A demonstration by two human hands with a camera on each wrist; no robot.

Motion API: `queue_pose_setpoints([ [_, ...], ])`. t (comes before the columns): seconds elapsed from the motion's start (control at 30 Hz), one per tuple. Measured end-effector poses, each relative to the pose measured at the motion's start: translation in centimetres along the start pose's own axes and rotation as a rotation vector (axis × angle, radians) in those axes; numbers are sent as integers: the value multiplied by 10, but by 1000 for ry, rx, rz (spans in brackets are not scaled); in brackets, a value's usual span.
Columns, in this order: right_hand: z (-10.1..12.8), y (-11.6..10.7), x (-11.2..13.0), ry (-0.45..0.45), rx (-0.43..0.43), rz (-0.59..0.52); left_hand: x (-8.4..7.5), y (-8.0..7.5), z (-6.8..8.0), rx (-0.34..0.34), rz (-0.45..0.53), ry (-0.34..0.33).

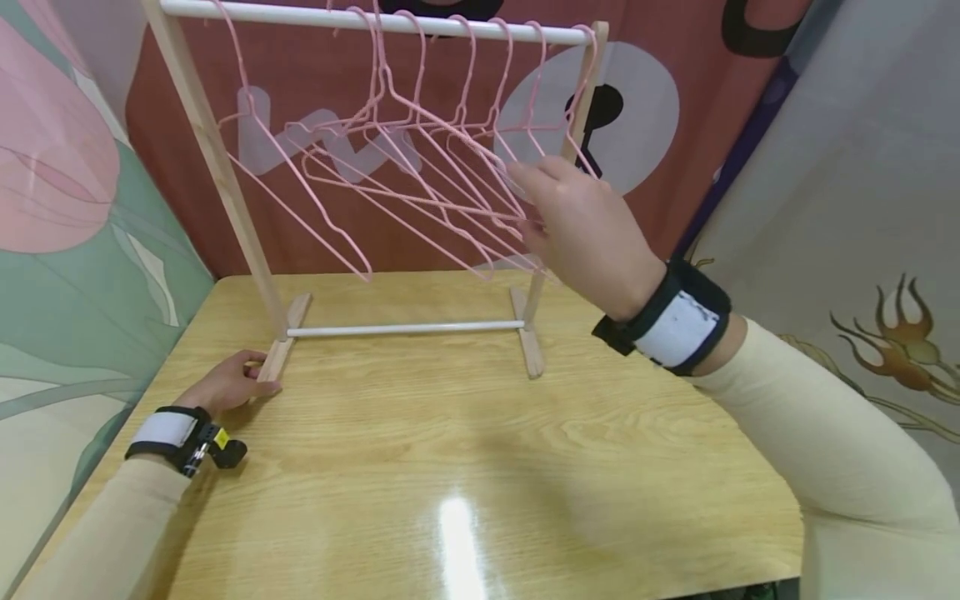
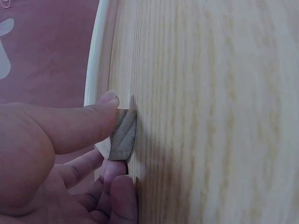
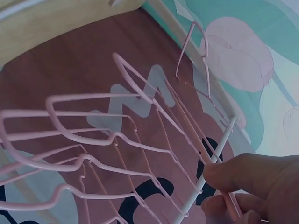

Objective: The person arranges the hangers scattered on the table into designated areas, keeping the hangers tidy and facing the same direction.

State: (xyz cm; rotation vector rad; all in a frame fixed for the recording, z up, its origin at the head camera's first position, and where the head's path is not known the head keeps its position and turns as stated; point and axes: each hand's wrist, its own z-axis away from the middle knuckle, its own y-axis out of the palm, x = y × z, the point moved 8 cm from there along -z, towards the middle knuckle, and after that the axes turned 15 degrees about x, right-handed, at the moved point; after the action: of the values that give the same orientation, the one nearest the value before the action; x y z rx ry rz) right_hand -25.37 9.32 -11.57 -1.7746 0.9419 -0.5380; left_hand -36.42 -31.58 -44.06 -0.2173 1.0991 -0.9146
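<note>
A small garment rack has a white top rail (image 1: 300,14) and pale wooden legs. Several pink hangers (image 1: 472,71) hang from the rail, bunched toward its right half. My right hand (image 1: 588,229) pinches the right end of one pink hanger (image 3: 231,208) between thumb and fingers. That hanger slants, and its hook is up by the rail. Down at the table my left hand (image 1: 228,383) grips the front end of the rack's left wooden foot (image 2: 124,135), thumb on one side and fingers curled at the other.
The rack stands on a wood-grain table (image 1: 390,433). A white lower bar (image 1: 405,329) joins its feet. One pink hanger (image 1: 311,196) hangs apart near the left leg. Behind stands a reddish printed curtain (image 1: 180,167), with a green floral one (image 1: 60,317) at left and a pale one (image 1: 847,208) at right.
</note>
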Motion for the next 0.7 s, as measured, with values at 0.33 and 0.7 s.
queue_pose_setpoints([
  [0.33,-38,4,2,112,128,10,1,0,0,-1,-18,4],
  [0.7,-53,24,17,92,197,44,0,1,1,8,-17,-12],
])
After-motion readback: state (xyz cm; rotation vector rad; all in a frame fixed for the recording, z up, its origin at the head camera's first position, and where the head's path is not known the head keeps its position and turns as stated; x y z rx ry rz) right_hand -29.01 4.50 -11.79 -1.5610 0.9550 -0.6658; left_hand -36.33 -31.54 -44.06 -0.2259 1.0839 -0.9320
